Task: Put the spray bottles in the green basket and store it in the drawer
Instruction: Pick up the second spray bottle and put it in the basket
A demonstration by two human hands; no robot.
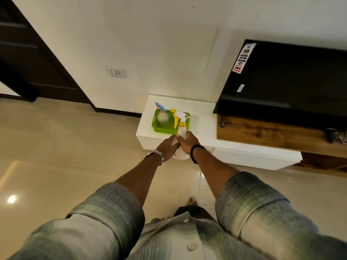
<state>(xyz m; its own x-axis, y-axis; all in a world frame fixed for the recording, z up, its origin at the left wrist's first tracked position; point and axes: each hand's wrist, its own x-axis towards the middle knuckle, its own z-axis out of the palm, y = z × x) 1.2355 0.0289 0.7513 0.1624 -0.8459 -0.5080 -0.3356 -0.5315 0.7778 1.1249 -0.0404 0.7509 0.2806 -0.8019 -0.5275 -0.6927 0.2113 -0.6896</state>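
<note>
Bottles first: a blue-topped bottle [162,117] stands upright in the left of the green basket [165,129], which sits on the white cabinet [203,132]. A yellow-triggered bottle [176,119] shows in the basket's right half. In front of the basket's near right corner, both hands grip a white bottle [181,132] held upright, the left hand [169,147] on its left side, the right hand [188,142] wrapped around its right. Right of them a dark TV [285,79] stands on a wooden unit [262,134].
</note>
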